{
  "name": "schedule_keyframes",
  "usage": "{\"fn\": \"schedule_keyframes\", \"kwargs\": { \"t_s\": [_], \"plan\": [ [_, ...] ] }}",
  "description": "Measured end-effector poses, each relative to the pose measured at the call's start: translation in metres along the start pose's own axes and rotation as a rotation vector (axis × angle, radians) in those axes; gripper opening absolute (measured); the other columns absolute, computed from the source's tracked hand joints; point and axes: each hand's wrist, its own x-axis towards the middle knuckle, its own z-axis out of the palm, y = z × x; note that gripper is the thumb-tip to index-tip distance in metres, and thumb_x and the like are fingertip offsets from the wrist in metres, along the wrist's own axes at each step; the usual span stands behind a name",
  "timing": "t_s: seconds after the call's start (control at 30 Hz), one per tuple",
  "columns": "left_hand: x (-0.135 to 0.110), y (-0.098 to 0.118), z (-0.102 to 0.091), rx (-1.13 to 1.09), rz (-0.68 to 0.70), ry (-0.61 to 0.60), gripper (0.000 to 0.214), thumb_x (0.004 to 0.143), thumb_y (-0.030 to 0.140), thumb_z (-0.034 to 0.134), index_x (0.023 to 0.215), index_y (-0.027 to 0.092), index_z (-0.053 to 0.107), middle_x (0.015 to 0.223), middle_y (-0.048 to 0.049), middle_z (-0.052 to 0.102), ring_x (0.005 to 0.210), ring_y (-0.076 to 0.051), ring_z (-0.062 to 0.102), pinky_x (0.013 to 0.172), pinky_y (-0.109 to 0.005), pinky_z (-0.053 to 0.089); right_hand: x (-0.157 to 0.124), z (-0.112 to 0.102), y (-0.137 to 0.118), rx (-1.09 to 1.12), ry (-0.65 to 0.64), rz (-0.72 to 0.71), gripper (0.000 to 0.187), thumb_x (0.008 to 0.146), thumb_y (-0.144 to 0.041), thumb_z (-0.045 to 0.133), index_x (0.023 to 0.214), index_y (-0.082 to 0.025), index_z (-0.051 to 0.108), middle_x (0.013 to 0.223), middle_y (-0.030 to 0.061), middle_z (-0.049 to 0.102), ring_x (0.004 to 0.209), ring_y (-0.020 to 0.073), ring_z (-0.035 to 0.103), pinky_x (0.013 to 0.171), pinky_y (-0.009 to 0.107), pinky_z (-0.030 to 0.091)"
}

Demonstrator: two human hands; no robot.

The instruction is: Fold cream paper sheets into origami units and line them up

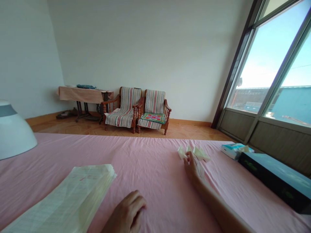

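My right hand point(193, 165) reaches far out over the pink cloth, its fingers bent down and pinched at a folded paper piece point(181, 152). The fingertips partly cover that paper. Beside it, more folded pale paper pieces point(199, 153) stand in a row with pointed tops. Close to me, my left hand point(129, 209) rests low over the cloth with curled fingers, and nothing shows in it. To its left lies a thick stack of lined paper sheets point(73, 194) with small red marks near the top.
The pink cloth point(150, 168) covers the surface before me. At right lie a tissue pack point(234, 150) and a long black box point(274, 181). A white dome-shaped object point(14, 136) stands at left. Beyond are two wooden armchairs point(128, 106) and a cloth-covered table point(81, 94).
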Motion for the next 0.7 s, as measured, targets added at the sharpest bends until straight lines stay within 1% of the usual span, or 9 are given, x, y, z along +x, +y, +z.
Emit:
{"fn": "schedule_keyframes", "kwargs": {
  "t_s": [0.13,0.3,0.5,0.7],
  "plan": [
    [0.001,-0.001,0.001,-0.023,0.003,0.035,0.023,0.077,0.000,0.045,0.078,0.019,0.058,0.084,-0.0024,0.061,0.080,-0.017,0.058,0.070,-0.021,0.046,0.006,0.003,0.003,-0.093,-0.010,-0.045,0.032,0.094,-0.034,0.059,0.121,-0.017,0.056,0.119,0.0075,0.059,0.098,0.0209,0.062,0.082,0.041,0.053],
    [-0.001,-0.001,0.002,-0.014,0.008,0.035,0.024,0.078,0.000,0.045,0.079,0.020,0.058,0.085,-0.0020,0.061,0.081,-0.016,0.057,0.072,-0.021,0.046,0.003,0.008,0.009,-0.213,0.035,-0.110,0.031,0.094,-0.034,0.058,0.120,-0.018,0.056,0.119,0.0075,0.059,0.098,0.0207,0.062,0.082,0.041,0.053],
    [-0.002,-0.001,0.000,0.023,0.000,-0.007,0.026,0.079,-0.001,0.045,0.083,0.020,0.060,0.088,-0.0030,0.062,0.084,-0.017,0.059,0.074,-0.022,0.047,0.002,0.011,0.013,-0.337,0.111,-0.176,0.030,0.094,-0.034,0.058,0.119,-0.017,0.057,0.117,0.0073,0.060,0.096,0.0206,0.062,0.081,0.041,0.053],
    [0.001,-0.007,0.002,0.062,-0.016,-0.078,0.026,0.079,-0.002,0.045,0.084,0.018,0.061,0.088,-0.0048,0.062,0.085,-0.019,0.060,0.075,-0.025,0.048,0.004,0.012,0.014,-0.420,0.155,-0.215,0.028,0.094,-0.034,0.058,0.115,-0.016,0.058,0.112,0.0066,0.062,0.092,0.0191,0.063,0.079,0.039,0.054]
  ]
}}
